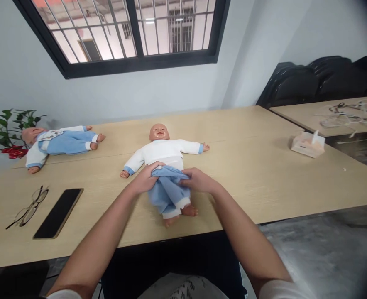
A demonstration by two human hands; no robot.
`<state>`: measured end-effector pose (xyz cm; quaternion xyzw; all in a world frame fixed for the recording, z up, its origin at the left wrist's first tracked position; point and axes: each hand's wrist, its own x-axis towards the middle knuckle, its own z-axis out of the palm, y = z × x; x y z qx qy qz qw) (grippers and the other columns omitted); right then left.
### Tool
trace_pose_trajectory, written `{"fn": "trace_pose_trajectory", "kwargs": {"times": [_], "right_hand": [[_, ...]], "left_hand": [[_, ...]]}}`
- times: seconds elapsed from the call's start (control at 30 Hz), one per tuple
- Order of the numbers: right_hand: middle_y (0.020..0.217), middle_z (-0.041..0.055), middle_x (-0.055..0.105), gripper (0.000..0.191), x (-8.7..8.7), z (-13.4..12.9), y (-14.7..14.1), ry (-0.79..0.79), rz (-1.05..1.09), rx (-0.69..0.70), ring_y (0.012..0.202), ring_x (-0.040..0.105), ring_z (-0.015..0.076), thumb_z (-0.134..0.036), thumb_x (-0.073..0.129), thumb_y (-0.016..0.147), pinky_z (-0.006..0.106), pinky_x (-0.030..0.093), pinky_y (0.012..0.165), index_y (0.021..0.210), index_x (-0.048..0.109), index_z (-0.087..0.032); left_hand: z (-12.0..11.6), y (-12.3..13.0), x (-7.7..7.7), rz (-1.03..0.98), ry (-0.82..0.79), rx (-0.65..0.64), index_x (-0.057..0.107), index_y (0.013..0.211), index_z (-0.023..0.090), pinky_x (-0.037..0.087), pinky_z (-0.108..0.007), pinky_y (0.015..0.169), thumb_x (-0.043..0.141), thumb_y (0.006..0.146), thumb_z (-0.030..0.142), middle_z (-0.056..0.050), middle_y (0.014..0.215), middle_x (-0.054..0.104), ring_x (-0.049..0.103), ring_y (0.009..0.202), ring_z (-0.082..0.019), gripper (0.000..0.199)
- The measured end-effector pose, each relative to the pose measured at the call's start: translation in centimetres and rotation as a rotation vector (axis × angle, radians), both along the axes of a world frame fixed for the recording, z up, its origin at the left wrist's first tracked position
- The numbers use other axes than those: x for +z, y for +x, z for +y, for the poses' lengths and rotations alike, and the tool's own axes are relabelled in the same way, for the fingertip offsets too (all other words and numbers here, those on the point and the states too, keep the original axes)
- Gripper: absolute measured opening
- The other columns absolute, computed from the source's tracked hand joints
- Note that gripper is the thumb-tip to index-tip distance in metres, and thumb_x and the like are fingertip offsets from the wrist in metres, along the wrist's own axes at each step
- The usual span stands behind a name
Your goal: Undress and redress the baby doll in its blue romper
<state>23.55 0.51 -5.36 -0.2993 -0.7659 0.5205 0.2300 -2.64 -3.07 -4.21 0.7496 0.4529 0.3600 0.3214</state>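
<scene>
A baby doll (163, 153) lies on its back on the table in front of me, head toward the window, arms spread. It wears a white long-sleeved top with blue cuffs. Blue pants (167, 191) with white cuffs cover its legs, and both feet stick out at the bottom. My left hand (146, 177) is closed on the waistband at the doll's left-hand side in view. On the opposite side, my right hand (199, 180) grips the waistband too, its fingertips partly hidden in the fabric. The waistband is bunched between them, just below the white top.
A second dressed doll (68, 142) lies at the back left beside a leafy plant (6, 124). Glasses (30, 209) and a black phone (59, 214) rest at the left front. A tissue pack (308, 144) sits at the right; cables (354, 114) lie on another table.
</scene>
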Motion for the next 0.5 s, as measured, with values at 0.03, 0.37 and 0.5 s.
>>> {"fn": "trace_pose_trajectory", "kwargs": {"times": [0.03, 0.37, 0.5], "right_hand": [[0.085, 0.0015, 0.069, 0.028, -0.4, 0.1, -0.2, 0.019, 0.073, -0.061, 0.079, 0.06, 0.0195, -0.046, 0.071, 0.088, 0.031, 0.048, 0.072, 0.092, 0.074, -0.018], [0.093, 0.0033, 0.07, 0.041, -1.5, -0.6, -0.6, -0.182, 0.371, -0.152, 0.085, 0.063, 0.0201, -0.052, 0.077, 0.082, 0.032, 0.051, 0.078, 0.105, 0.071, -0.018], [0.089, 0.0022, 0.07, 0.037, -0.6, -1.1, -0.2, -0.123, 0.228, -0.064, 0.084, 0.062, 0.0207, -0.052, 0.079, 0.081, 0.033, 0.052, 0.077, 0.097, 0.073, -0.019]], "left_hand": [[-0.2, 0.2, -0.2, -0.009, -0.021, 0.005, 0.066, 0.12, 0.021, 0.051, -0.04, 0.101, 0.056, 0.093, 0.034, -0.007, 0.118, 0.073, 0.066, 0.112, -0.026, 0.032], [-0.4, 2.3, -1.3, 0.04, -0.035, -0.024, 0.072, 0.093, 0.02, 0.053, -0.037, 0.086, 0.068, 0.088, 0.051, -0.006, 0.097, 0.073, 0.066, 0.092, -0.025, 0.031], [-0.5, 1.2, -1.8, -0.211, -0.051, 0.103, 0.07, 0.107, 0.018, 0.054, -0.038, 0.091, 0.068, 0.089, 0.055, -0.009, 0.108, 0.074, 0.068, 0.098, -0.025, 0.042]]}}
